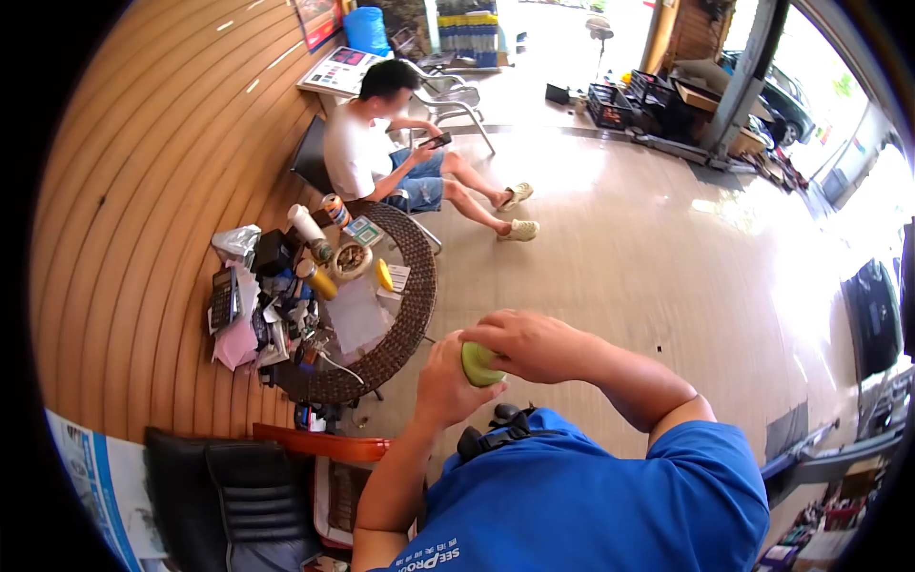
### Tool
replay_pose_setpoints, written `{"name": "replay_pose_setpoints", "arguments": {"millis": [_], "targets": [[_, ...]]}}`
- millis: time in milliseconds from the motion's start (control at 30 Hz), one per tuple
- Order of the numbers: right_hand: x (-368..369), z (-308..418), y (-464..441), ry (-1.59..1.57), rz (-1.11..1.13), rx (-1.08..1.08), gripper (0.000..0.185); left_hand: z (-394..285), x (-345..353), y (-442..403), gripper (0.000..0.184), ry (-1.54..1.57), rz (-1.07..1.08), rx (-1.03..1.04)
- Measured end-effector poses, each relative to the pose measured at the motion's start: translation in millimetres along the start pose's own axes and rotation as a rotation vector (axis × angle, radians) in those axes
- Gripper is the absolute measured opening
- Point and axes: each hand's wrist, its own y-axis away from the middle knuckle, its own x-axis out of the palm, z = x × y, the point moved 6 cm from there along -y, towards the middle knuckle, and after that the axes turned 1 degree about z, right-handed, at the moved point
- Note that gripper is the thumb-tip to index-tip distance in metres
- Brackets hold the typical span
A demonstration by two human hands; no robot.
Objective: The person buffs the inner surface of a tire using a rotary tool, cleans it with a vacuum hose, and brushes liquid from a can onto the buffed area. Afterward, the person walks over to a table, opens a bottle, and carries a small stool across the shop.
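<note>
In front of my chest, both hands are around a light green rounded thing (479, 365); its exact kind does not show. My left hand (446, 379) wraps it from the left and below, fingers closed. Across its top right side, my right hand (526, 345) grips with curled fingers, and parts of the thing are hidden behind them. The hands are just right of a round woven-edge table (419, 276). On that table, the nearest things include a sheet of paper (358, 315) and a yellow curved thing (384, 275).
A person (367, 143) sits beyond the table, looking at a phone (436, 140). Also on the table are an ashtray (351, 260), a calculator (225, 297) and several bottles. A black padded chair (229, 496) stands at lower left; crates (610, 105) sit far right.
</note>
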Motion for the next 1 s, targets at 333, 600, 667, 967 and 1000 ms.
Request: {"name": "replay_pose_setpoints", "arguments": {"millis": [333, 600, 667, 967, 1000], "targets": [[-8.2, 1.6, -1.2, -0.065, -0.218, -0.150, 0.055, -0.7, -15.3, -13.1, 0.078, -0.185, -0.113, 0.088], [-6.2, -5.0, -3.0, 0.038, -0.115, 0.057, 0.041, -7.7, -21.2, -17.8, 0.080, -0.257, -0.159, 0.183], [-15.4, 2.9, 2.7, 0.086, -0.186, -0.158, 0.039, -10.1, -30.0, -18.8, 0.081, -0.287, -0.161, 0.214], [-47.5, -2.9, 38.4, -0.099, -0.482, -0.095, 0.052, -59.2, -119.3, -24.1, 0.086, -0.329, -0.369, 0.375], [-37.8, -14.1, 37.3, -0.137, -0.472, -0.055, 0.051, -78.9, -137.9, -21.9, 0.087, -0.289, -0.417, 0.486]]}}
